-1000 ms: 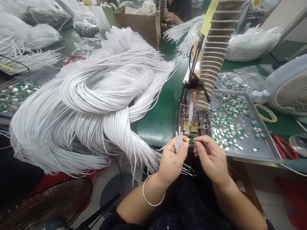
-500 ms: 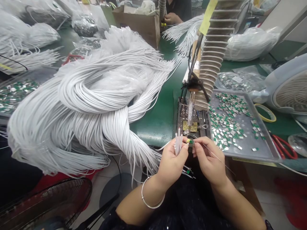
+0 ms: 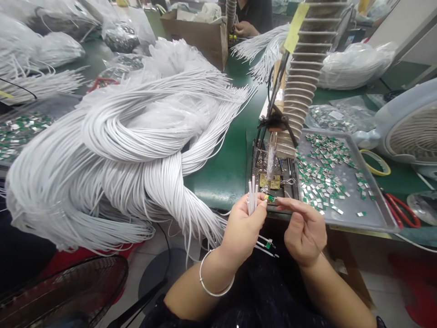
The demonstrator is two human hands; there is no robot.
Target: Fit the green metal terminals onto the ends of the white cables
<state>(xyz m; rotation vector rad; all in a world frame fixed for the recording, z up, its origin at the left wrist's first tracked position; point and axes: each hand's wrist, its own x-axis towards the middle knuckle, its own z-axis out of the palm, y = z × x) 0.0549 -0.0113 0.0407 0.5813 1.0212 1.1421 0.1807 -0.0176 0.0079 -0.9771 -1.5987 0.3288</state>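
Note:
My left hand (image 3: 244,225) is closed around several white cables (image 3: 252,196), their stripped ends pointing up. At its fingertips it also pinches a small green circuit board (image 3: 271,198) with a yellow part. My right hand (image 3: 305,230) is open beside it, the fingers stretched toward the board's metal end and the thumb apart. Whether a fingertip touches the board I cannot tell. Just beyond the hands, a soldering iron (image 3: 271,155) hangs tip down over a yellowish block (image 3: 269,181) on a dark stand. Below my left hand, cable ends with another green board (image 3: 268,245) stick out.
A big heap of white cables (image 3: 133,136) covers the left of the green table (image 3: 218,175). To the right lie a grey tray (image 3: 372,214) of small boards, yellow tape (image 3: 375,162), red-handled pliers (image 3: 398,209) and a fan (image 3: 413,123). A ribbed hose (image 3: 303,77) hangs above. Across sits another person (image 3: 247,28).
My right hand has opened from a pinch at the board and shifted slightly right. The thin wire that ran from it no longer shows clearly. My left hand keeps the cables and board.

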